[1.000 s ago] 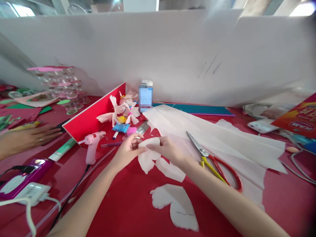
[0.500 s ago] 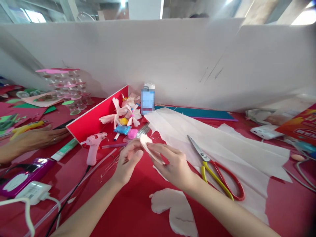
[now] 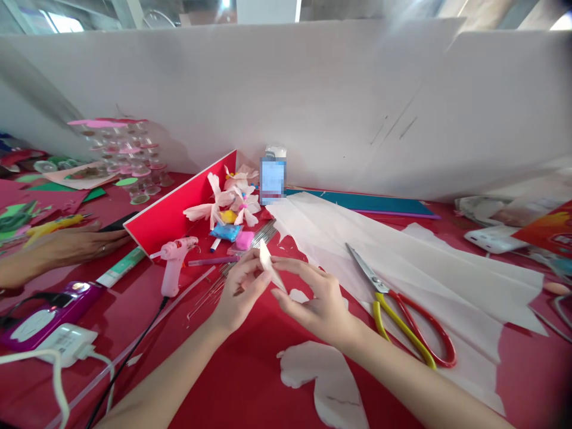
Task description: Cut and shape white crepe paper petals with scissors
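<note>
A small white crepe-paper petal (image 3: 267,257) is held up between my hands over the red table, seen nearly edge-on. My left hand (image 3: 241,287) grips its left side with thumb and curled fingers. On the other side, the fingers and thumb of my right hand (image 3: 316,301) close around its lower edge. Below them lie white cut paper petals (image 3: 333,381), with another small piece (image 3: 298,295) partly hidden behind my right hand. Scissors (image 3: 379,286) with red and yellow handles rest on a large white paper sheet (image 3: 402,256) to the right.
A pink glue gun (image 3: 173,268) stands at left, its black cord running forward. White paper flowers (image 3: 223,202) sit by a red board (image 3: 183,208). A phone (image 3: 272,179) leans against the white partition (image 3: 313,101). Another person's hand (image 3: 84,244) is at far left.
The petal has turned from a more open, tilted view to almost edge-on. My right fingers have shifted along it. The whole view has moved slightly.
</note>
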Available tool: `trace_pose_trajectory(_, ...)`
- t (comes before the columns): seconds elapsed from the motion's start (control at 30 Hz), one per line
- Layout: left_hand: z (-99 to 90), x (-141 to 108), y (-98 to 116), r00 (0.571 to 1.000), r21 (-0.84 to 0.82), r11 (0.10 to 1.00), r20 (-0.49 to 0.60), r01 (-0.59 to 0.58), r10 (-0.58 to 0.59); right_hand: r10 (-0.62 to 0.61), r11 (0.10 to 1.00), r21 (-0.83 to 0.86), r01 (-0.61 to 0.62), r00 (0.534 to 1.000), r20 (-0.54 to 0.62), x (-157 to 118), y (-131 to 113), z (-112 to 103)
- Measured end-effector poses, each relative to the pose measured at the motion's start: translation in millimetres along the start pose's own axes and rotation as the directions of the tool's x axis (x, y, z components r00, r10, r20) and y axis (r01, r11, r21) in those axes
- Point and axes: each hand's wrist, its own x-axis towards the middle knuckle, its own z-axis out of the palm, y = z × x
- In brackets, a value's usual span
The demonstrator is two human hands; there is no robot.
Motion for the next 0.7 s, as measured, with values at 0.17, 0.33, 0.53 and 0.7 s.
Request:
trace_pose_trajectory(0.17,-1.4,-0.6,1.1,1.0,0.016,1.0,0.02,0.002,-0.002,0.045,0.998,0.036,-0.045,0.999,0.0,-1.9,-1.1,-0.5)
trace_pose_trajectory(0.33,0.5,-0.7,1.8,1.0,-0.018,1.0,0.012,0.017,-0.017,0.056,0.997,0.046,-0.055,0.998,-0.006,-3.3,-0.4,0.4)
trace_pose_trajectory(0.53,0.8,-0.9,3.1,0.999,-0.039,0.999,0.031,0.035,-0.034,0.033,0.999,0.013,-0.032,0.999,-0.026,-2.6,0.2,3.9)
trace_pose_trajectory(0.7,0.3,-0.8,-1.4,1.0,-0.016,1.0,0.013,0.021,-0.02,0.053,0.999,0.012,-0.053,0.998,-0.038,-3.4,0.5,6.2)
